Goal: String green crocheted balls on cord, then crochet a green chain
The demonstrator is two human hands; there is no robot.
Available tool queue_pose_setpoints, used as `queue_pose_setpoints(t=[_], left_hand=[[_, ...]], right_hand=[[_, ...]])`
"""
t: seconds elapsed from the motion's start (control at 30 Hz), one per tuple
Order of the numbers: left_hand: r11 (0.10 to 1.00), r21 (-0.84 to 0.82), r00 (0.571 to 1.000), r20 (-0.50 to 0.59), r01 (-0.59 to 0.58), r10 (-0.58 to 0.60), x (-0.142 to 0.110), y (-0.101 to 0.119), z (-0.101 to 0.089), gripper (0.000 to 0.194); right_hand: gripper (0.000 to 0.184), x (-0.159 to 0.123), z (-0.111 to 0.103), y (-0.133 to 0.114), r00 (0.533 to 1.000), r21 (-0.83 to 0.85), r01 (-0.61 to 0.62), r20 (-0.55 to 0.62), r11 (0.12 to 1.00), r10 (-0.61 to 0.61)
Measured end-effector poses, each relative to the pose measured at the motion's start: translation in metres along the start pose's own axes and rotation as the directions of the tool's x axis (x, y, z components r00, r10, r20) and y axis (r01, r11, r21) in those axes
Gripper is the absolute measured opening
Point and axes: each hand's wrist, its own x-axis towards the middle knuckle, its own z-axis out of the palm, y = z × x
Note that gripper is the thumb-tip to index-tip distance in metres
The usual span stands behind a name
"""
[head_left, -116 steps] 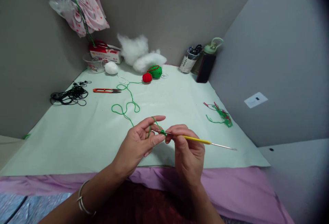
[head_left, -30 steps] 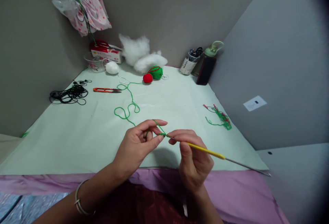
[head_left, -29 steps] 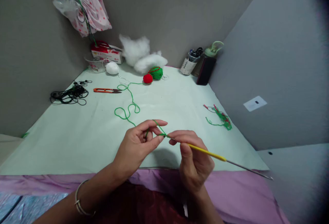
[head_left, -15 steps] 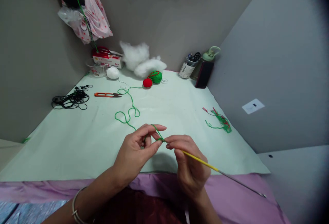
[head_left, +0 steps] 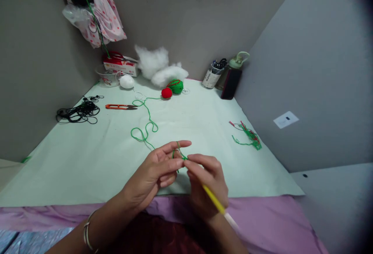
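My left hand (head_left: 159, 168) pinches a small bit of green yarn (head_left: 184, 158) between thumb and fingers, and a strand loops over its raised index finger. Against those fingertips, my right hand (head_left: 208, 180) is closed round a crochet hook (head_left: 214, 198) with a yellow grip. The hook's working tip is hidden at the yarn by my fingers; its rear end slants down to the right, blurred. From my left hand the loose green strand (head_left: 145, 134) winds across the table towards a green yarn ball (head_left: 176, 86), beside a smaller red yarn ball (head_left: 166, 93).
Orange thread snips (head_left: 121, 107) and tangled black cord (head_left: 80, 112) lie on the left. White stuffing (head_left: 169, 74), a white ball (head_left: 126, 81) and a plastic tub (head_left: 106, 78) stand behind. Yarn scraps (head_left: 252, 139), a pen cup (head_left: 212, 76), a bottle (head_left: 238, 60) and a dark phone (head_left: 231, 84) are at right.
The crochet hook has swung steeper, its rear end dropping down and to the left as my right hand turned. My left index finger has straightened slightly to the right.
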Motion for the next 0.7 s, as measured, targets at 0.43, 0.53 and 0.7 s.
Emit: queue_pose_setpoints(t=[0.43,0.53,0.7], left_hand=[[0.982,0.121,0.984,-0.084,-0.143,0.154,0.004,-0.011,0.001,0.043],[0.998,0.004,0.995,-0.068,-0.066,0.067,0.006,-0.011,0.000,0.046],[0.982,-0.187,0.999,-0.038,0.014,-0.021,0.008,-0.008,-0.003,0.026]], right_hand=[[0.028,0.012,0.010,-0.006,0.972,0.268,-0.219,-0.024,0.938,0.234],[0.032,0.009,0.007,-0.004,0.997,0.032,-0.061,-0.035,0.998,0.062],[0.023,0.015,-0.001,0.000,0.953,0.275,-0.255,-0.090,0.927,0.289]])
